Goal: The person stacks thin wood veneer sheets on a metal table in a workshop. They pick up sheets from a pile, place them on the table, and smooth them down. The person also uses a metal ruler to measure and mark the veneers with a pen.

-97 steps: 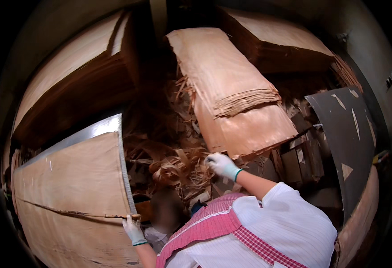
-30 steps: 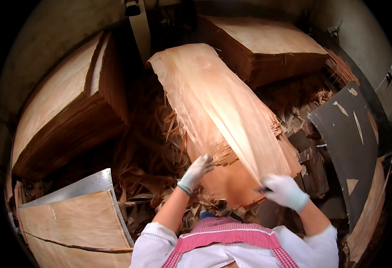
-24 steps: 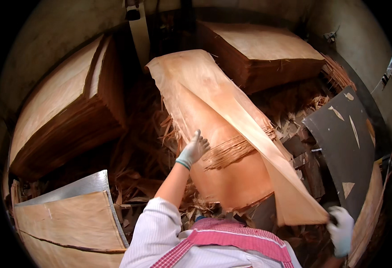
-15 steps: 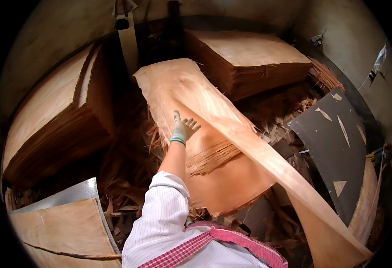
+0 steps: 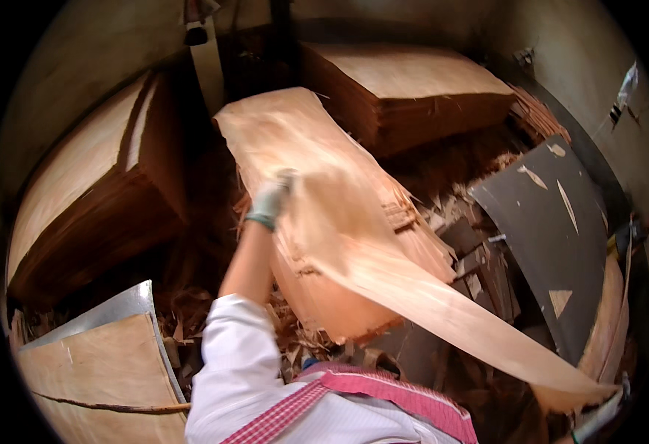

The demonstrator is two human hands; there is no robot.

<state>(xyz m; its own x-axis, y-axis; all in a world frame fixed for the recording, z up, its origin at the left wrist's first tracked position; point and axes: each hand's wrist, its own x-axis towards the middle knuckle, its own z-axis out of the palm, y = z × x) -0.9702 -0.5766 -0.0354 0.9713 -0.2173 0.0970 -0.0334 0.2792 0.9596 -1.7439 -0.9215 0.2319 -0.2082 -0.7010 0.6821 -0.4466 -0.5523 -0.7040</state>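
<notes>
A thin, pale wood veneer sheet (image 5: 443,296) stretches in a twisted fold from the middle pile toward the lower right. There my right hand (image 5: 599,420), in a pale glove and partly cut off by the picture's dark rim, grips its end. My left hand (image 5: 271,201), in a pale glove with a green cuff, is at the left edge of the sheet's raised, blurred part. Motion smears its fingers, so their grip does not show. Beneath lies a pile of veneer sheets (image 5: 332,307) with ragged edges, partly covered by the twisted sheet.
Tall veneer stacks stand at the left (image 5: 80,177) and back right (image 5: 428,74). A dark board (image 5: 546,229) with veneer scraps on it leans at the right. At the lower left is a wood sheet (image 5: 95,370) beside a metal sheet (image 5: 136,302). Wood scraps (image 5: 443,214) litter the floor.
My left hand has moved left and slightly down from its spread pose over the pile. The veneer sheet has swung lower and spread across the pile. My right hand has come into view.
</notes>
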